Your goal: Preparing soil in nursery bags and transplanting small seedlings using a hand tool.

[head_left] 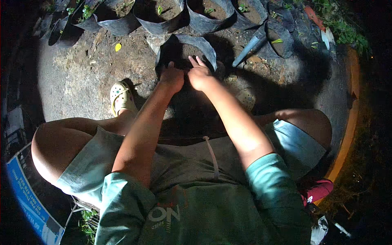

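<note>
Between my feet stands a black plastic grow bag [187, 39] with dark soil [192, 51] inside. My left hand [172, 78] is closed at its near rim, one fingertip pointing up along the inside. Just to the right, my right hand [199, 74] reaches over the same rim. Two of its fingers stretch out toward the soil, while the others are partly hidden. The near wall of the bag is mostly covered by my hands and shadow.
Several black grow bags with soil and small seedlings line the back, one [160, 25] directly behind. A tapered blue-grey tool [250, 47] leans on another bag [281, 43] at right. Farther right lies a tool with a red handle [313, 17] and pale blade. A yellow leaf [118, 47] lies left.
</note>
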{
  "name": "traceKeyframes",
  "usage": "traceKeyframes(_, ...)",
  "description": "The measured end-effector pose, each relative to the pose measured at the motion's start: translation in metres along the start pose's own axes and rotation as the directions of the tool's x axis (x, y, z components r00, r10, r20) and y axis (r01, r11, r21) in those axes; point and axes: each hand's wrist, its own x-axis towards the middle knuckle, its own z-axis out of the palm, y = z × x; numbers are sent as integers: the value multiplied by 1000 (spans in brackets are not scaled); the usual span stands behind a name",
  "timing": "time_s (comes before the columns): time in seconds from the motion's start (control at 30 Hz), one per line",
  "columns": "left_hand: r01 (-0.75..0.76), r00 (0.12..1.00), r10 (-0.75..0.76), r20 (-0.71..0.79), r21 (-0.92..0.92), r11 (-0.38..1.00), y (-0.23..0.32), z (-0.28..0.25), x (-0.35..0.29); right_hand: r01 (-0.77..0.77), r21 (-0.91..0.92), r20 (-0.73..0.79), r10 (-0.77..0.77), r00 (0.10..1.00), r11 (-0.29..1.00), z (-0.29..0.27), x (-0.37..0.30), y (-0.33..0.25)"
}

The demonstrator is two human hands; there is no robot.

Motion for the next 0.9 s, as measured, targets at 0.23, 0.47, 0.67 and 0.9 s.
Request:
traceKeyframes(0.23, 17, 1000, -17, 10, 1, 1000, 0, 3, 2, -29, -38, -43, 27, 999, 999, 11, 8, 1)
traceKeyframes(0.47, 23, 1000, -23, 5, -31, 999, -1, 6, 5, 40, -180, 138, -15, 990, 983, -8, 2, -2)
traceKeyframes(0.67, 29, 1000, -29, -5, -6, 1000, -3, 12, 8, -42, -159, 130, 63, 989, 986, 1, 6, -1)
traceKeyframes(0.9, 10, 999, -10, -34, -15, 1000, -3, 14, 8, -39, -153, 48, 47, 998, 987, 13, 11, 1)
